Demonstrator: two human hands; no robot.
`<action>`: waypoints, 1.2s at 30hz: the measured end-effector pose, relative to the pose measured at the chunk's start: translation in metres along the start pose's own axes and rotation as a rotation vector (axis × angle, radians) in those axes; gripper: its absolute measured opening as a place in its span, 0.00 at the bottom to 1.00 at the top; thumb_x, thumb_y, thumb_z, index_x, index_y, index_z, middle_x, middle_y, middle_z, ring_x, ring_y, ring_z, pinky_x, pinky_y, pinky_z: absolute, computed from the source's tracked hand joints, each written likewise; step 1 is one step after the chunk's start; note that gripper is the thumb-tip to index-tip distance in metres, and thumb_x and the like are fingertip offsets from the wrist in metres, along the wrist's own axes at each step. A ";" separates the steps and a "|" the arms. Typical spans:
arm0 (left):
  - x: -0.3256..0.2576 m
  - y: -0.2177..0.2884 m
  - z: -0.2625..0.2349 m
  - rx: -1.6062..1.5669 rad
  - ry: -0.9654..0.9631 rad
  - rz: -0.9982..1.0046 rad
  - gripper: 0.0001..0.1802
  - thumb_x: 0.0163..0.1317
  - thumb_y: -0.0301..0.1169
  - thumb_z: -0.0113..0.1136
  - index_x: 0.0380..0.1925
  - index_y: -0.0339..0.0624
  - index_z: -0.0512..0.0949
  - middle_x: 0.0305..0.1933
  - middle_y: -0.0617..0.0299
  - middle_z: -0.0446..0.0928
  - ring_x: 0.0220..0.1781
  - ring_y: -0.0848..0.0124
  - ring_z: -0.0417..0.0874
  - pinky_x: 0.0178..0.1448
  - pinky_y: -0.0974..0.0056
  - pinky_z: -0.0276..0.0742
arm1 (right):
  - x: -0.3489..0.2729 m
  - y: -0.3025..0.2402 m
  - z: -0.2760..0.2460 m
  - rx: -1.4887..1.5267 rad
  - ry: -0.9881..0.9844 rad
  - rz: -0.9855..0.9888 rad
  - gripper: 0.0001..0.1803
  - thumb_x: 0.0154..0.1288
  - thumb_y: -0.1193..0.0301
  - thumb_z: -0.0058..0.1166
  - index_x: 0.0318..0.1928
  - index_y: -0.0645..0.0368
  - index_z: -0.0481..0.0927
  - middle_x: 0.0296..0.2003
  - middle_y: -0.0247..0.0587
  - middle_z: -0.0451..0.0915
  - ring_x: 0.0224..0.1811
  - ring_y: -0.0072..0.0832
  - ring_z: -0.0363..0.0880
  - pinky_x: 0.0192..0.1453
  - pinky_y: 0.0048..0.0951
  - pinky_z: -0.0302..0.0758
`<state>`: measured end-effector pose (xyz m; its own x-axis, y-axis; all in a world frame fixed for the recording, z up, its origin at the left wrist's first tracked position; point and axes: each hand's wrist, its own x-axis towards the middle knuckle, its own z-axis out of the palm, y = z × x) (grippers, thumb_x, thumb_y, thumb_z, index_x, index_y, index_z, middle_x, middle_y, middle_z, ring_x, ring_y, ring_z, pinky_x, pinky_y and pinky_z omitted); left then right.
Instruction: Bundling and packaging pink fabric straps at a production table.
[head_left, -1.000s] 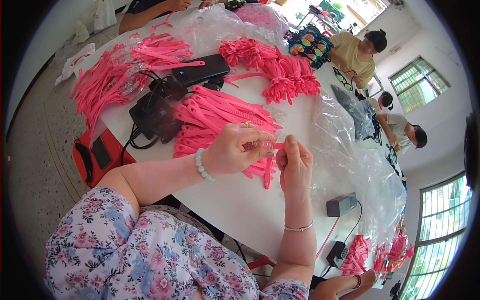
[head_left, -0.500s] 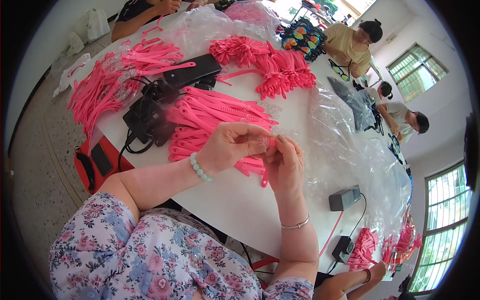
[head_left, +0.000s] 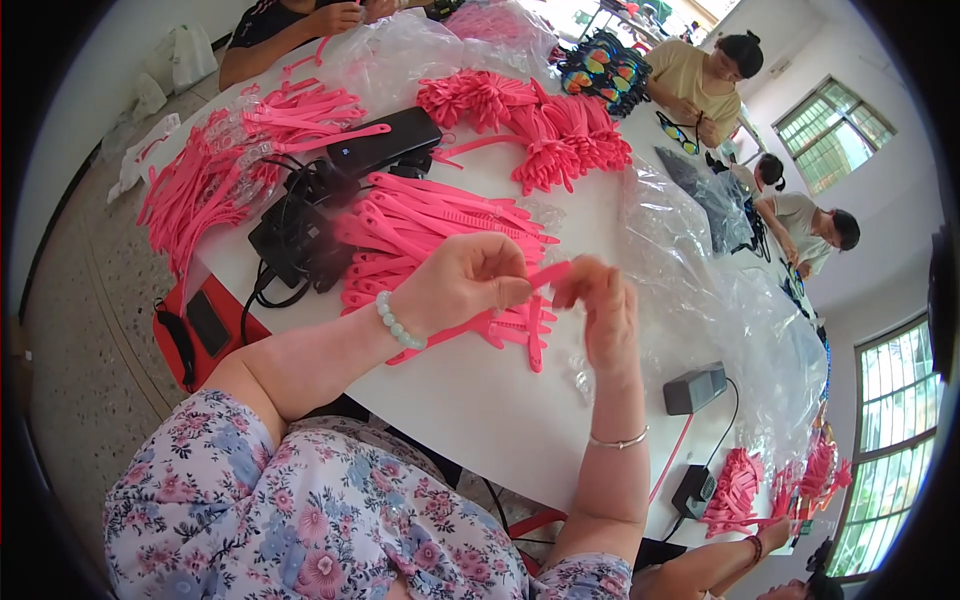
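"What's gripped?"
"The left hand (head_left: 474, 284) pinches a pink strap (head_left: 549, 275) near the strap pile (head_left: 425, 228)."
"And the right hand (head_left: 600, 302)?"
"Blurred at the strap's other end; I can't tell if it's gripping."

smooth rubbery-looking pink straps (head_left: 425, 222), crinkled glossy plastic sheeting (head_left: 695, 270), smooth tabletop (head_left: 480, 425), shiny metal bangle (head_left: 620, 443), matt cloth garment (head_left: 300, 510)

Passage: bare desk (head_left: 490, 430), lower centre. Obstacles: pink straps (head_left: 425, 230), centre; black adapter (head_left: 282, 248), centre-left; clear plastic sheeting (head_left: 720, 290), right.
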<state>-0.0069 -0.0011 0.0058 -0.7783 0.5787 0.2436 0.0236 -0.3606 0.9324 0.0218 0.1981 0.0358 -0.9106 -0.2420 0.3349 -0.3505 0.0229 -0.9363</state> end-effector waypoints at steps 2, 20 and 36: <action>-0.001 0.004 0.004 -0.085 0.032 -0.013 0.10 0.60 0.21 0.54 0.41 0.33 0.74 0.30 0.65 0.75 0.32 0.78 0.76 0.36 0.74 0.74 | -0.003 -0.001 -0.004 -0.077 -0.013 0.050 0.18 0.67 0.62 0.46 0.39 0.66 0.76 0.33 0.37 0.77 0.33 0.22 0.72 0.41 0.21 0.68; 0.001 0.006 0.002 0.094 -0.014 -0.061 0.05 0.61 0.25 0.53 0.34 0.33 0.73 0.28 0.68 0.71 0.30 0.82 0.72 0.34 0.75 0.72 | -0.004 -0.014 0.003 -0.391 -0.114 0.145 0.12 0.50 0.83 0.60 0.38 0.66 0.79 0.28 0.32 0.73 0.29 0.16 0.68 0.33 0.20 0.68; 0.001 0.003 0.002 0.050 -0.036 -0.186 0.09 0.54 0.18 0.50 0.36 0.34 0.69 0.27 0.64 0.74 0.27 0.80 0.74 0.30 0.74 0.69 | -0.002 -0.021 0.010 -0.619 -0.153 0.009 0.12 0.47 0.83 0.60 0.36 0.64 0.80 0.27 0.38 0.76 0.25 0.22 0.73 0.29 0.23 0.71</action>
<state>-0.0063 0.0001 0.0090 -0.7493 0.6581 0.0740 -0.0867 -0.2083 0.9742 0.0335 0.1880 0.0531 -0.8885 -0.3740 0.2660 -0.4466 0.5710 -0.6888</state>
